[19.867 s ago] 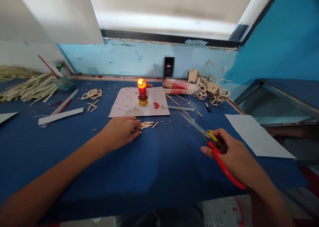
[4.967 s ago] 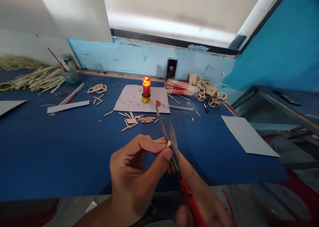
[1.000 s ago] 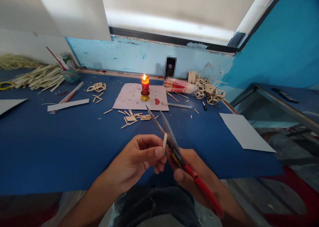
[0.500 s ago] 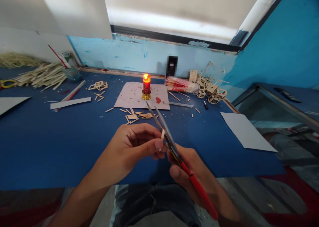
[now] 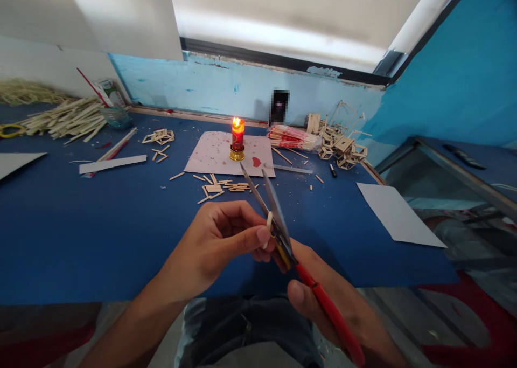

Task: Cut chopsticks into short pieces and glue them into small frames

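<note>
Between the thumb and fingers of my left hand (image 5: 230, 236) is a short, pale wooden stick (image 5: 269, 223), held close to upright. My right hand (image 5: 313, 282) grips red-handled scissors (image 5: 305, 273), whose blades point away from me and stand apart. The stick lies right beside the blades near their pivot; whether they touch it I cannot tell. Just beyond the blade tips, a lit red candle (image 5: 238, 138) on a gold base stands on a pinkish sheet (image 5: 205, 155). Several short cut sticks (image 5: 214, 188) lie loose in front of that sheet.
Small stick frames (image 5: 343, 144) are heaped at the back right, beside a packet of red-and-white sticks (image 5: 293, 138). Back left are a stick pile (image 5: 67, 119) and a glass jar (image 5: 117, 118). A white card (image 5: 398, 212) lies on the blue table (image 5: 121, 238) at the right.
The scissor blades have opened wider, and my right thumb has shifted down and right with the handles. My left hand and the stick have moved slightly right.
</note>
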A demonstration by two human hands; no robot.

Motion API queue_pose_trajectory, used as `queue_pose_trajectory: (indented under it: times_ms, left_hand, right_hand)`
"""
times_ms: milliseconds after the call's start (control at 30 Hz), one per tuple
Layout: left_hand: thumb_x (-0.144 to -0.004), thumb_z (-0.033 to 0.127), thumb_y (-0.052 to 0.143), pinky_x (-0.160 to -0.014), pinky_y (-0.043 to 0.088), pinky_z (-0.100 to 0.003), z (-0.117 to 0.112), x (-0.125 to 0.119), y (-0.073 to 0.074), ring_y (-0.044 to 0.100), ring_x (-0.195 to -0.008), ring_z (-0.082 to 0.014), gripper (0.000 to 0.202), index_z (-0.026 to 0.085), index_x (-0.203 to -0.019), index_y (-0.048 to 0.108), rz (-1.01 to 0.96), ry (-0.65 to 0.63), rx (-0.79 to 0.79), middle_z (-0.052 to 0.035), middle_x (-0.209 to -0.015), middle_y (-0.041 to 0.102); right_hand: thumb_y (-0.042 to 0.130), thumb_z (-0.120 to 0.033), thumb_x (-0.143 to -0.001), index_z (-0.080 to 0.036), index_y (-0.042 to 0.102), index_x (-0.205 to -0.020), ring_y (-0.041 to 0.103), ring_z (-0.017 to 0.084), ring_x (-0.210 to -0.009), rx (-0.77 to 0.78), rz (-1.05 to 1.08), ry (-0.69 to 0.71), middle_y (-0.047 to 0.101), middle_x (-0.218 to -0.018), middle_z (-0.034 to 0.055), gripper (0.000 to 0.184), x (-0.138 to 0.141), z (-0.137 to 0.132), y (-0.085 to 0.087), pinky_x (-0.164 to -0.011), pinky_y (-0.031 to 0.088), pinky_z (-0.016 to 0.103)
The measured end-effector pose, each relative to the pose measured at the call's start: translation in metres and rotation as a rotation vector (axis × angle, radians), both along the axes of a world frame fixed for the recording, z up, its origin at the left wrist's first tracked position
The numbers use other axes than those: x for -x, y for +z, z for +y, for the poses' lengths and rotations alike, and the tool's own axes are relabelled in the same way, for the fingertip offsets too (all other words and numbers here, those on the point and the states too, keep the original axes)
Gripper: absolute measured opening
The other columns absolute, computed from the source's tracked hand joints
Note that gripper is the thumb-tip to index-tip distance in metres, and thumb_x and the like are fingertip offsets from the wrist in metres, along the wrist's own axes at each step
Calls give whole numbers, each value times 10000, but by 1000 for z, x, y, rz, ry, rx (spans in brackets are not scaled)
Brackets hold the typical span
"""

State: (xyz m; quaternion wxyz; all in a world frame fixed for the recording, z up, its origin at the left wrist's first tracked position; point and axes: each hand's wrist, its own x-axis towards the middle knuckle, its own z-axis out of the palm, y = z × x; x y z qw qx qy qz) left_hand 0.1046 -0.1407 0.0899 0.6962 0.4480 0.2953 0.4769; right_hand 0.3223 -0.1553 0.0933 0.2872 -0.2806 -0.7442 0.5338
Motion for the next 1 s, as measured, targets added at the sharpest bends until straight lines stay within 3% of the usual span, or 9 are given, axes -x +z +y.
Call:
queue_pose_trajectory:
  times_ms: [100,200,333,400,567,700,800,867,1000]
  left_hand:
    - [-895,191,805,-629,553,-155,1,0,1,690,-652,-84,124,168,-788,746,3,-30,5,6,-726,765]
    - [-896,194,802,-617,545,-161,2,1,2,674,-634,-85,128,167,-784,745,-2,-55,8,5,-707,757]
    - [-884,195,811,-619,542,-167,3,-3,3,672,-630,-93,108,170,-791,763,32,-21,0,-2,-702,762]
    - [-871,209,825,-615,542,-170,3,-5,2,670,-622,-96,100,165,-795,777,44,-24,7,-7,-692,758]
    - [-902,249,801,-644,560,-176,-2,4,4,706,-650,-107,61,192,-881,802,58,47,-28,6,-715,746]
    - [-939,253,762,-702,578,-193,-9,15,3,727,-713,-118,40,233,-939,796,73,58,-78,5,-777,761]
    - [-959,266,738,-726,576,-199,-10,17,-2,730,-742,-123,59,247,-983,789,87,29,-87,2,-796,760]
    - [-963,294,732,-739,569,-198,-7,19,-5,734,-754,-126,72,248,-988,780,135,32,-101,0,-806,762]
    - [-921,396,750,-731,561,-221,13,49,-7,750,-807,-180,185,214,-946,769,581,213,-269,-25,-844,780]
  right_hand:
    - [576,-394,-1035,-329,606,-1380,646,220,-1113,39,30,-5,669,-1268,32,353,4,2,-3,-978,502,310]
    - [531,-444,-1042,-235,670,-1144,618,194,-870,82,20,-76,684,-1011,33,270,10,3,-16,-790,502,302]
    - [497,-489,-1049,-182,595,-780,391,112,-553,35,-77,-287,483,-626,-30,420,18,4,-36,-517,330,256]
    - [500,-514,-1045,-177,560,-694,325,94,-513,12,-74,-367,421,-569,-42,491,22,8,-44,-476,256,252]
    - [574,-607,-983,-194,457,-599,333,95,-494,24,-67,-477,406,-521,-38,576,12,24,-53,-473,224,261]
    - [588,-664,-945,-215,407,-644,306,100,-508,16,-144,-460,375,-554,-48,570,-12,33,-52,-475,203,262]
    - [533,-717,-941,-219,427,-687,338,122,-543,-43,-330,-427,395,-598,-39,568,-30,41,-45,-500,241,263]
    - [510,-752,-928,-224,481,-736,407,152,-562,-147,-581,-486,481,-627,-17,562,-40,51,-38,-533,283,277]
    - [457,-848,-872,-246,594,-841,606,276,-693,-325,-1151,-649,690,-796,86,619,-61,88,-33,-589,320,330]
